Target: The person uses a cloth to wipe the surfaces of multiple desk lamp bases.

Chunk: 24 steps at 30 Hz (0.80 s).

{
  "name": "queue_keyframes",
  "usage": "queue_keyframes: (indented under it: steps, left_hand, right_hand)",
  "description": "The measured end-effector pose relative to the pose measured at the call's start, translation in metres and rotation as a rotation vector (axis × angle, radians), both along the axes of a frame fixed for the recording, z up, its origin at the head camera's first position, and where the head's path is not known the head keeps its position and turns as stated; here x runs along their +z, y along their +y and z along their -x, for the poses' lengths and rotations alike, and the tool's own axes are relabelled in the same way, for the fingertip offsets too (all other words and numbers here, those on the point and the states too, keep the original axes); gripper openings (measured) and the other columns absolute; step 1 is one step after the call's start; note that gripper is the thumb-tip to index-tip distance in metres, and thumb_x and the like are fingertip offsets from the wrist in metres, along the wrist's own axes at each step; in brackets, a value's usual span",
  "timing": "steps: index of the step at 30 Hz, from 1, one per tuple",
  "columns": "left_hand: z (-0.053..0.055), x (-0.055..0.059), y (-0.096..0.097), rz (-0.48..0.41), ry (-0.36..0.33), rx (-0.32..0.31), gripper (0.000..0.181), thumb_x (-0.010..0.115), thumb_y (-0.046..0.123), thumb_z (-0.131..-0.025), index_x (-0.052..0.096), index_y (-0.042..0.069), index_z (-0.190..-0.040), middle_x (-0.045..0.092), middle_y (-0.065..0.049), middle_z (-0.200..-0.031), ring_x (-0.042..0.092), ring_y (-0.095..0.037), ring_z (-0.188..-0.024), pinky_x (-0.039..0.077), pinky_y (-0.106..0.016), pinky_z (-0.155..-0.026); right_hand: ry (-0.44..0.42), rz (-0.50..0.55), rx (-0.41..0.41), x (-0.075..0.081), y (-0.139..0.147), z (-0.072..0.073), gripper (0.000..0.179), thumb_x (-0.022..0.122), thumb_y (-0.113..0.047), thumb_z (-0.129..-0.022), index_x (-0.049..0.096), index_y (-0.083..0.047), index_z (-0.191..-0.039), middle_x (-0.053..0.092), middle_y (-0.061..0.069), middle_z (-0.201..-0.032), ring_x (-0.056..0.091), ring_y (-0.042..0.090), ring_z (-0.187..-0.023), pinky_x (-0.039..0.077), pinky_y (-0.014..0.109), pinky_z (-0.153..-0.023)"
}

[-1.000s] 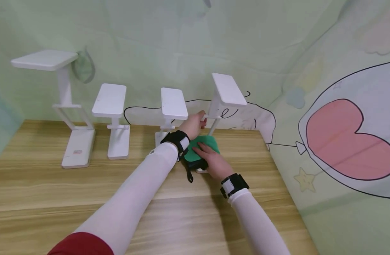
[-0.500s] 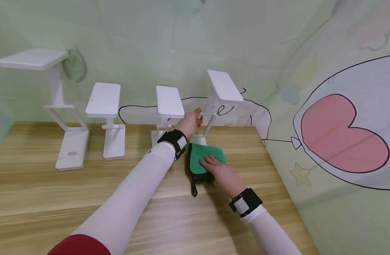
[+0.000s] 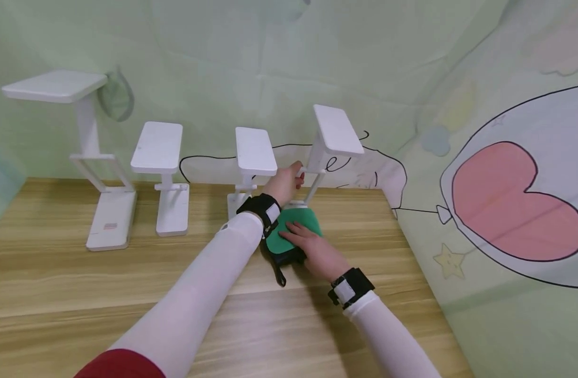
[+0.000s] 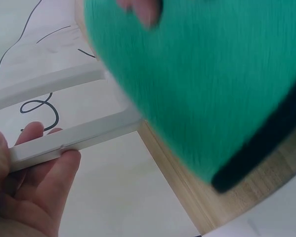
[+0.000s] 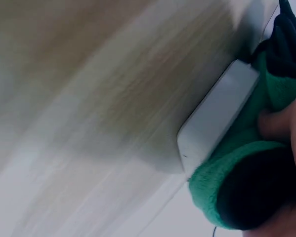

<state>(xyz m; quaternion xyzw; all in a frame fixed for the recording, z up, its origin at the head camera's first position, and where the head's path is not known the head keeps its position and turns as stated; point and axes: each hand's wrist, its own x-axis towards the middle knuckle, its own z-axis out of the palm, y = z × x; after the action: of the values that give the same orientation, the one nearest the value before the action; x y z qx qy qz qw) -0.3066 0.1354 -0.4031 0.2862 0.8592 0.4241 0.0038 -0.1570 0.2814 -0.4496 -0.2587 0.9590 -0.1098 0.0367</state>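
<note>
A white folding phone stand (image 3: 338, 129) stands at the right end of a row near the back wall. My left hand (image 3: 285, 185) grips one of its upright struts (image 4: 83, 136) between thumb and fingers. A green cleaning cloth (image 3: 299, 216) with a dark underside and black hanging loop covers most of the stand's base. Over this cloth lies my right hand (image 3: 317, 252), fingers along the top. In the right wrist view its thumb (image 5: 276, 123) presses the cloth against the side of the white base (image 5: 217, 118).
Three more white stands line the back of the wood-patterned table (image 3: 199, 325): a tall one (image 3: 57, 86) at far left, a shorter one (image 3: 157, 147), and another (image 3: 255, 152) close to my left forearm. A printed fabric wall (image 3: 199, 63) rises behind, another at right.
The right hand and cloth slid toward me along the base, uncovering its rear, then went back up and left. The left hand kept its hold on the strut.
</note>
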Motion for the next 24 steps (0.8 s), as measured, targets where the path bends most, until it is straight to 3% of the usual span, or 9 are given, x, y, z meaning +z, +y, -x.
queue_keyframes:
  steps: [7,13,16,18,20,22,24]
  left_hand:
    - [0.0,-0.001,0.004,0.001,-0.001,-0.03,0.007,0.056,0.006,-0.111,0.059,0.004,-0.118,0.068,-0.008,-0.095,0.066,-0.019,-0.086,0.05,-0.031,-0.076]
    - [0.002,0.004,0.003,0.011,-0.041,-0.024,0.012,0.055,0.006,-0.112,0.058,0.004,-0.123,0.07,-0.01,-0.1,0.067,-0.021,-0.09,0.05,-0.032,-0.077]
    - [0.002,0.007,0.001,0.008,-0.054,-0.015,0.012,0.056,0.006,-0.111,0.058,0.004,-0.123,0.069,-0.01,-0.1,0.067,-0.022,-0.091,0.05,-0.034,-0.078]
    - [0.002,0.007,0.0,0.006,-0.059,-0.014,0.013,0.056,0.005,-0.111,0.058,0.003,-0.124,0.068,-0.01,-0.101,0.067,-0.022,-0.092,0.051,-0.035,-0.081]
    - [0.001,0.007,-0.001,0.008,-0.062,-0.012,0.014,0.057,0.004,-0.111,0.058,0.002,-0.125,0.068,-0.01,-0.103,0.066,-0.022,-0.093,0.052,-0.035,-0.083]
    - [-0.001,0.007,-0.001,0.003,-0.067,-0.012,0.016,0.057,0.003,-0.11,0.059,0.001,-0.126,0.068,-0.011,-0.104,0.066,-0.023,-0.093,0.053,-0.036,-0.085]
    - [-0.002,0.006,-0.001,0.001,-0.066,-0.01,0.016,0.057,0.002,-0.11,0.059,0.001,-0.126,0.068,-0.012,-0.105,0.066,-0.023,-0.094,0.053,-0.037,-0.086]
  right_hand:
    - [0.071,0.021,-0.094,-0.009,0.008,0.023,0.085,0.063,0.029,-0.081,0.054,-0.009,-0.157,0.044,0.018,-0.164,0.041,0.036,-0.152,0.042,0.047,-0.117]
    - [0.056,0.003,-0.172,-0.004,0.013,0.012,0.078,0.065,0.022,-0.087,0.051,-0.007,-0.159,0.041,0.021,-0.166,0.037,0.039,-0.154,0.041,0.051,-0.117]
    - [0.046,-0.018,-0.186,-0.001,0.014,0.0,0.083,0.06,0.026,-0.083,0.05,-0.007,-0.159,0.041,0.021,-0.165,0.037,0.04,-0.154,0.045,0.051,-0.114]
    - [0.041,-0.037,-0.19,0.0,0.015,-0.01,0.085,0.061,0.027,-0.082,0.05,-0.007,-0.159,0.042,0.021,-0.165,0.038,0.04,-0.153,0.052,0.046,-0.106]
    - [0.037,-0.056,-0.191,0.001,0.015,-0.022,0.087,0.064,0.027,-0.08,0.051,-0.008,-0.159,0.043,0.021,-0.164,0.04,0.041,-0.152,0.058,0.038,-0.087]
    - [0.04,-0.076,-0.187,0.002,0.014,-0.033,0.088,0.065,0.027,-0.08,0.052,-0.009,-0.159,0.044,0.02,-0.164,0.041,0.04,-0.152,0.054,0.031,-0.067]
    - [0.042,-0.095,-0.179,0.003,0.011,-0.043,0.088,0.066,0.027,-0.08,0.052,-0.01,-0.159,0.045,0.018,-0.164,0.042,0.039,-0.152,0.048,0.028,-0.058]
